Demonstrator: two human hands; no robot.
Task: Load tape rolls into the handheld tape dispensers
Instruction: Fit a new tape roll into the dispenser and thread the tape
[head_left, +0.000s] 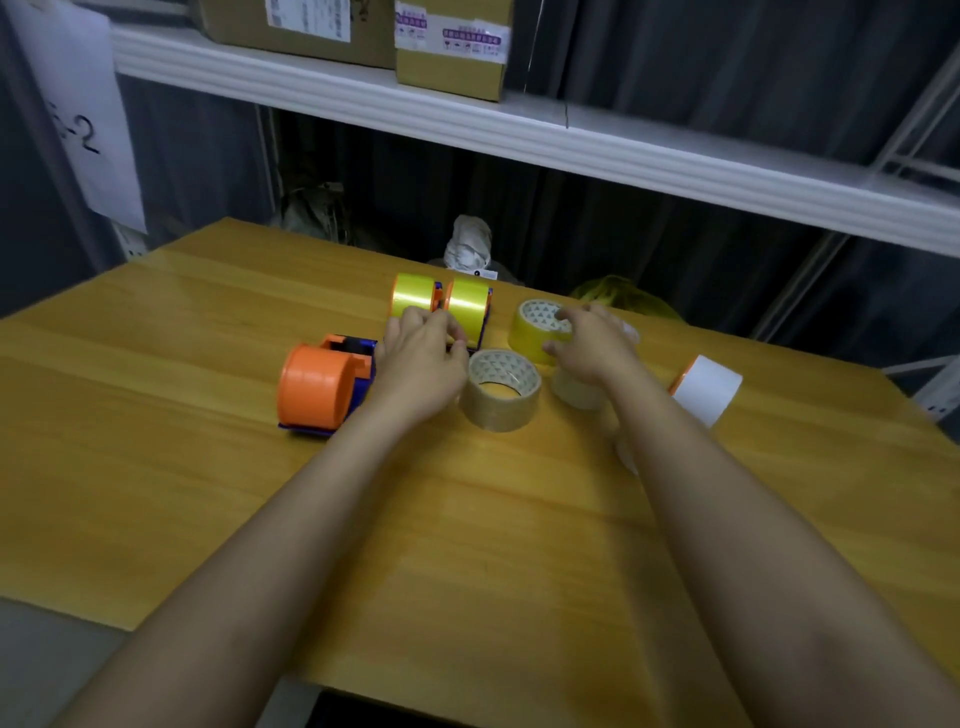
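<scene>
A: Where are the tape rolls?

B: On the wooden table (208, 364). A yellow tape roll (530, 332) sits tilted toward the far edge, with the right hand (589, 345) over it, thumb against its near side and fingers curled over its top rim, so it pinches that roll. A clear-brown tape roll (501, 389) lies flat just in front of it, between the two hands. Another pale roll (574, 389) is partly hidden under the right wrist.

A: And the dispensers?

B: Two with yellow drums, the left yellow dispenser (413, 296) and the right yellow dispenser (467, 304), stand side by side at the far middle. The left hand (421, 358) reaches to their near ends, its fingers curled there; whether it actually grips one I cannot tell. An orange dispenser (317, 389) with a blue base lies just left of that hand.

A: Anything further out?

B: A white roll (709, 389) stands well to the right. Above, a white shelf (519, 130) carries cardboard boxes (447, 52).
</scene>
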